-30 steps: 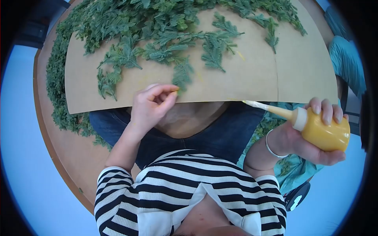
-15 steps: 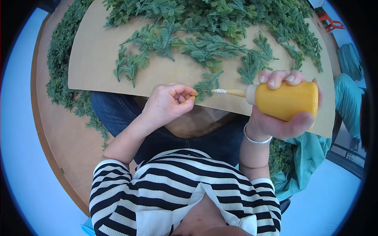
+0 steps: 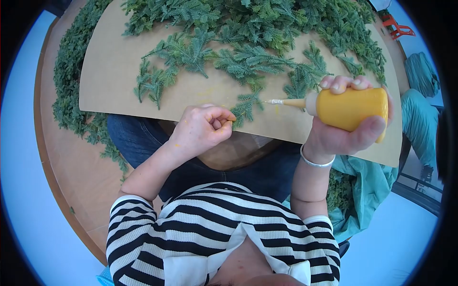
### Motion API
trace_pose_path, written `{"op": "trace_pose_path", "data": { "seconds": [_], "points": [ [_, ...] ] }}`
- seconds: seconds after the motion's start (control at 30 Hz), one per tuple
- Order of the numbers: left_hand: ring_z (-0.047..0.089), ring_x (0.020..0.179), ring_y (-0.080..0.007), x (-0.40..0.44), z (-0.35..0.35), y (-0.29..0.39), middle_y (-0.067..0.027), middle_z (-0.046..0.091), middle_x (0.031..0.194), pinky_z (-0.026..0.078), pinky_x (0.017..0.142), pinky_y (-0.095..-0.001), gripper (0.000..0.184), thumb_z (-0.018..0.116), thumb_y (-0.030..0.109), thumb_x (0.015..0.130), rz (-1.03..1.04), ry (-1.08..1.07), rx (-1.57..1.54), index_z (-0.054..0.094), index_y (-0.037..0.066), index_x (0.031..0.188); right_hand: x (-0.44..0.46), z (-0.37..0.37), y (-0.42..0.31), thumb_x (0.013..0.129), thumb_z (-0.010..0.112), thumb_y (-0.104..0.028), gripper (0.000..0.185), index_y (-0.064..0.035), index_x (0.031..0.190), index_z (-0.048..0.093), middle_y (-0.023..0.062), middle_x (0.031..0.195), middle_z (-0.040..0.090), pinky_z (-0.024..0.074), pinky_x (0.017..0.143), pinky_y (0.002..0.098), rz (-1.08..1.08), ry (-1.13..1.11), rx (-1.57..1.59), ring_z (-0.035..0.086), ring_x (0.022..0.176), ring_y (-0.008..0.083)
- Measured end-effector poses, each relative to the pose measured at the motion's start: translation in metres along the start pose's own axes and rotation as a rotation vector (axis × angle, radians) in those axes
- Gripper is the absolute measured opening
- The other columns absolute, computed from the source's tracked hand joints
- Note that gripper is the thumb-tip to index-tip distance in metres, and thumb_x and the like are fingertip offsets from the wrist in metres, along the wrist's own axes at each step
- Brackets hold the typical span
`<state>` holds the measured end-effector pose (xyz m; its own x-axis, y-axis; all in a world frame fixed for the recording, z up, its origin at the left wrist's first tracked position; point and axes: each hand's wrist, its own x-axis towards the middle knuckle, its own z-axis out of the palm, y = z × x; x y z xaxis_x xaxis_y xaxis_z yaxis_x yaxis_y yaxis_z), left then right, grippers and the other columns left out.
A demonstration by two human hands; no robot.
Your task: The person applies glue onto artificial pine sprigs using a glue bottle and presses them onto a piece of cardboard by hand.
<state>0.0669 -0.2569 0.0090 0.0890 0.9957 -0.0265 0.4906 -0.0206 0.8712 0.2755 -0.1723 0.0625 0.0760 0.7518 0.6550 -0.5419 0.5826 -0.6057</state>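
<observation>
My left hand [image 3: 204, 127] is closed, thumb and fingertips pinched at the near edge of the board, with yellow specks on the skin. A small green artificial fir sprig [image 3: 246, 106] runs out from this pinch. My right hand [image 3: 350, 136] is wrapped round a yellow squeeze bottle [image 3: 352, 108], tipped on its side with its long nozzle [image 3: 288, 102] pointing left. The thin nozzle tip is right by the sprig's outer end; whether they touch I cannot tell.
A brown rounded board [image 3: 112, 62] lies across my lap, bearing a large heap of green sprigs [image 3: 248, 21] and yellow smears. More greenery [image 3: 71, 90] lies on the left. Teal sheeting [image 3: 367, 190] hangs at the right, and a red object [image 3: 398, 29] is at the far right.
The bottle in my right hand has shifted slightly right and up, its nozzle tip moving from the middle of the sprig toward its outer end. My left hand keeps its pinch.
</observation>
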Motion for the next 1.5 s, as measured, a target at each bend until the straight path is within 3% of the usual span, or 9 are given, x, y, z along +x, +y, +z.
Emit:
{"op": "trace_pose_path", "data": {
  "seconds": [0.07, 0.17, 0.3, 0.37, 0.77, 0.9, 0.97, 1.17, 1.5],
  "points": [
    [0.048, 0.054, -0.0014, 0.001, -0.001, 0.003, -0.0002, 0.058, 0.067, 0.042, 0.053, -0.0170, 0.013, 0.064, 0.007, 0.072, -0.010, -0.004, 0.008, 0.065, -0.001, 0.082, 0.002, -0.001, -0.004, 0.086, 0.050, -0.039, 0.047, -0.0172, 0.123, 0.031, 0.0180, 0.099, 0.051, 0.0461, 0.067, 0.0451, 0.007, -0.002, -0.010, 0.054, 0.076, 0.0288],
    [0.047, 0.055, -0.0011, 0.001, -0.002, 0.005, 0.0005, 0.057, 0.066, 0.041, 0.053, -0.0169, 0.014, 0.064, 0.007, 0.072, -0.085, -0.032, -0.033, 0.065, -0.002, 0.083, 0.001, 0.003, -0.018, 0.085, 0.043, -0.051, 0.050, -0.0106, 0.114, 0.047, 0.0095, 0.099, 0.050, 0.0417, 0.071, 0.0410, -0.016, -0.086, 0.158, 0.051, 0.081, 0.0239],
    [0.047, 0.054, -0.0011, 0.003, -0.001, 0.005, 0.0014, 0.056, 0.063, 0.041, 0.052, -0.0172, 0.015, 0.063, 0.007, 0.071, -0.075, -0.030, -0.021, 0.065, -0.002, 0.084, -0.006, 0.010, -0.005, 0.087, 0.048, -0.039, 0.046, -0.0173, 0.124, 0.032, 0.0166, 0.099, 0.051, 0.0453, 0.067, 0.0458, 0.036, -0.062, 0.275, 0.054, 0.079, 0.0295],
    [0.047, 0.053, -0.0012, 0.002, -0.002, 0.005, 0.0014, 0.056, 0.062, 0.041, 0.052, -0.0174, 0.016, 0.063, 0.007, 0.071, -0.065, -0.021, -0.016, 0.065, -0.002, 0.084, -0.006, 0.013, 0.003, 0.085, 0.053, -0.036, 0.045, -0.0168, 0.121, 0.033, 0.0171, 0.097, 0.051, 0.0469, 0.064, 0.0442, 0.071, 0.004, 0.077, 0.055, 0.074, 0.0290],
    [0.048, 0.052, -0.0022, 0.003, -0.003, 0.004, 0.0003, 0.056, 0.060, 0.042, 0.053, -0.0180, 0.017, 0.064, 0.008, 0.070, -0.046, -0.023, 0.005, 0.065, -0.002, 0.083, 0.010, 0.005, 0.014, 0.083, 0.057, -0.035, 0.043, -0.0135, 0.114, 0.035, 0.0164, 0.088, 0.053, 0.0490, 0.059, 0.0404, 0.023, 0.151, -0.075, 0.056, 0.066, 0.0263],
    [0.048, 0.052, -0.0018, 0.004, -0.004, 0.006, 0.0011, 0.056, 0.060, 0.042, 0.053, -0.0178, 0.016, 0.064, 0.008, 0.070, -0.058, -0.040, 0.000, 0.065, -0.002, 0.083, 0.011, 0.005, 0.010, 0.084, 0.056, -0.035, 0.043, -0.0138, 0.114, 0.035, 0.0158, 0.089, 0.054, 0.0489, 0.058, 0.0402, 0.055, 0.179, -0.004, 0.056, 0.066, 0.0264],
    [0.048, 0.053, -0.0017, 0.004, -0.004, 0.007, 0.0015, 0.056, 0.060, 0.042, 0.053, -0.0178, 0.016, 0.064, 0.008, 0.070, -0.065, -0.048, 0.006, 0.065, -0.002, 0.083, 0.009, 0.008, 0.002, 0.084, 0.055, -0.036, 0.042, -0.0139, 0.114, 0.035, 0.0154, 0.089, 0.054, 0.0487, 0.058, 0.0402, 0.065, 0.186, 0.208, 0.055, 0.066, 0.0264],
    [0.048, 0.053, -0.0020, 0.005, -0.005, 0.007, 0.0013, 0.056, 0.062, 0.042, 0.053, -0.0179, 0.018, 0.063, 0.008, 0.068, -0.101, -0.059, -0.019, 0.064, -0.002, 0.083, 0.009, 0.011, 0.008, 0.084, 0.055, -0.036, 0.043, -0.0135, 0.114, 0.035, 0.0154, 0.089, 0.054, 0.0489, 0.058, 0.0403, 0.037, 0.102, -0.004, 0.056, 0.066, 0.0267],
    [0.049, 0.053, -0.0035, 0.005, -0.005, 0.009, -0.0006, 0.057, 0.062, 0.043, 0.053, -0.0191, 0.017, 0.063, 0.008, 0.069, -0.069, -0.055, 0.017, 0.064, -0.002, 0.083, 0.021, 0.003, 0.013, 0.083, 0.059, -0.033, 0.043, -0.0087, 0.109, 0.035, 0.0173, 0.085, 0.054, 0.0507, 0.054, 0.0387, -0.022, 0.139, -0.066, 0.056, 0.063, 0.0259]
  ]
}}
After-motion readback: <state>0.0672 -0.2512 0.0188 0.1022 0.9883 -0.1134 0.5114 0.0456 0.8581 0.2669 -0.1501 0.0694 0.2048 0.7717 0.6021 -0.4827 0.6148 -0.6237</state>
